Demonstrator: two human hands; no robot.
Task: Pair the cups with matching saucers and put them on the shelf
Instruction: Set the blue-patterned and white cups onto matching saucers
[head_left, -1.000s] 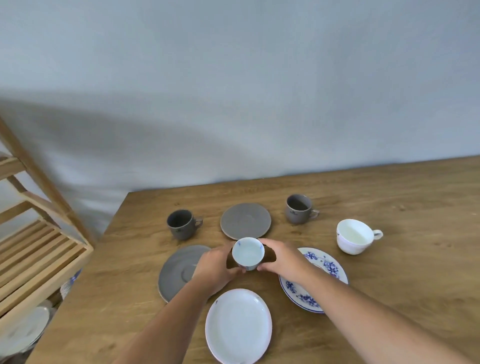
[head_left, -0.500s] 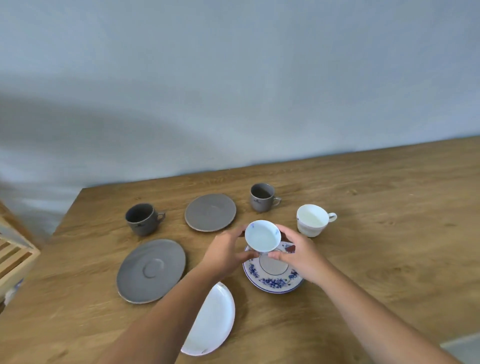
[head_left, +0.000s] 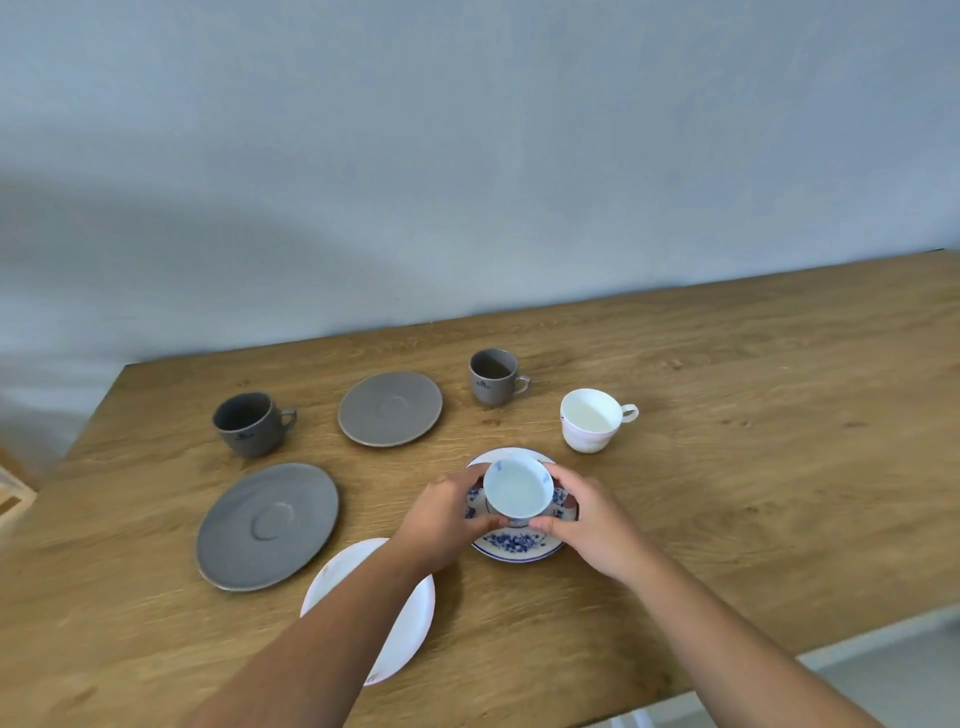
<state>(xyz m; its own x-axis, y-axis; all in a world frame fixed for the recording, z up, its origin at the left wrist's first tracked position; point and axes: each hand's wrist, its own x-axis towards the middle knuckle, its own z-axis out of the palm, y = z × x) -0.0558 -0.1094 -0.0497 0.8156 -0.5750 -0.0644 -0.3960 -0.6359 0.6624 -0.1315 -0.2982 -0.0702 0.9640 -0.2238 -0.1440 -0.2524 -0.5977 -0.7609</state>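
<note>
A small blue-and-white cup (head_left: 517, 489) sits at the middle of the blue floral saucer (head_left: 519, 545). My left hand (head_left: 447, 517) and my right hand (head_left: 587, 519) both clasp the cup from either side. A dark grey cup (head_left: 249, 423) stands at the far left, behind a large dark grey saucer (head_left: 267, 525). A lighter grey saucer (head_left: 389, 408) and a small grey cup (head_left: 492, 376) lie further back. A white cup (head_left: 592, 421) stands to the right. My left forearm partly covers a white saucer (head_left: 410, 629).
The wooden table (head_left: 753, 467) runs to a grey wall at the back, and its front right edge drops to the floor. A corner of the wooden shelf (head_left: 13, 499) shows at the far left edge.
Both hands carried the blue-and-white cup rightward and lowered it onto the floral saucer. The view swung right, so the shelf has nearly left the frame.
</note>
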